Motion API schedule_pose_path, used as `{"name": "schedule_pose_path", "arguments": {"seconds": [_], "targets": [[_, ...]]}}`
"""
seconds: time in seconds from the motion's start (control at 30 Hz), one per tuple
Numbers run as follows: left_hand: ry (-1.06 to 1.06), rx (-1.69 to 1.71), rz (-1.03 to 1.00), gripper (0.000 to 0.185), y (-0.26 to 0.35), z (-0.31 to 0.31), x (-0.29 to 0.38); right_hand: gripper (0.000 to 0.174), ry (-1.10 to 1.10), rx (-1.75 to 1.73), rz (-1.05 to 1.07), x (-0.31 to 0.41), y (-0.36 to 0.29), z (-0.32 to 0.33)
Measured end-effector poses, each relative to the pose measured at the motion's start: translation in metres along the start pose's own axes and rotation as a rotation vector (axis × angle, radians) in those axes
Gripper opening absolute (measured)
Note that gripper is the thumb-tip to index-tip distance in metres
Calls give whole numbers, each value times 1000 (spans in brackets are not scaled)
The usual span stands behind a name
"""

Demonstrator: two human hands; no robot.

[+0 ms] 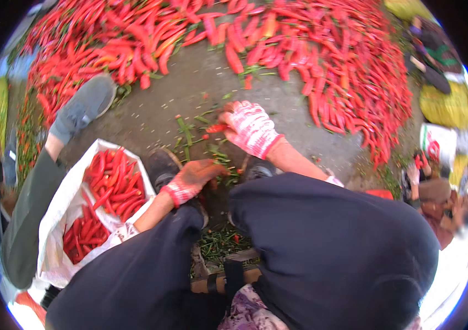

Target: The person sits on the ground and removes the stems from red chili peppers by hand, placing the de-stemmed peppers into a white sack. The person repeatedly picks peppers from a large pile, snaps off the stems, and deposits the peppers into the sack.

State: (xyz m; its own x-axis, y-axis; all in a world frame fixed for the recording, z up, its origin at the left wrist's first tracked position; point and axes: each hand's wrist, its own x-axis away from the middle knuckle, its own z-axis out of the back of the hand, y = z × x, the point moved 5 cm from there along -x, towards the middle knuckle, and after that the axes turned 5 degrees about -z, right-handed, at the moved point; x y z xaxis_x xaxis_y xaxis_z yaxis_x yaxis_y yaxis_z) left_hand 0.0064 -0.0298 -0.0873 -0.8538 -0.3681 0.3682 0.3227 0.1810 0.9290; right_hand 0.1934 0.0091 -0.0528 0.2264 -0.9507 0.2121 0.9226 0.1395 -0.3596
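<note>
My right hand (250, 127), in a red-and-white knitted glove, is low over the concrete floor with a red chili pepper (216, 128) between thumb and fingers. Nearer to me is my left hand (192, 177), its glove coated orange and stained dark; its fingertips are blurred above green stem scraps (185, 134), and whether they grip anything is unclear. Beside my left forearm, a white woven sack (54, 235) stands with its mouth wide, and red chili peppers (114, 181) lie inside. A broad heap of red chili peppers (341, 70) curves across the floor in front of me.
A co-worker's grey shoe (87, 103) rests at the heap's left edge. Other people sit at both sides, one with a gloved hand (414, 173) on the right. A white bucket (438, 142) and a yellow sack (446, 103) stand there. Stem litter (221, 247) lies beneath me.
</note>
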Motion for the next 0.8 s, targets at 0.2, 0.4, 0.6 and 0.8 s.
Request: {"name": "schedule_pose_path", "arguments": {"seconds": [0.2,0.4,0.6,0.8], "targets": [[-2,-47,120,31,21,-13,-23,32,233,-557,-452,121,46,77],[-294,-192,-28,32,92,-133,-69,38,363,-890,-767,321,66,115],[-519,-299,-27,35,109,-197,-63,25,343,-1090,-995,483,41,100],[-577,-360,176,39,70,-144,0,44,-114,-744,-1285,573,0,42]]}}
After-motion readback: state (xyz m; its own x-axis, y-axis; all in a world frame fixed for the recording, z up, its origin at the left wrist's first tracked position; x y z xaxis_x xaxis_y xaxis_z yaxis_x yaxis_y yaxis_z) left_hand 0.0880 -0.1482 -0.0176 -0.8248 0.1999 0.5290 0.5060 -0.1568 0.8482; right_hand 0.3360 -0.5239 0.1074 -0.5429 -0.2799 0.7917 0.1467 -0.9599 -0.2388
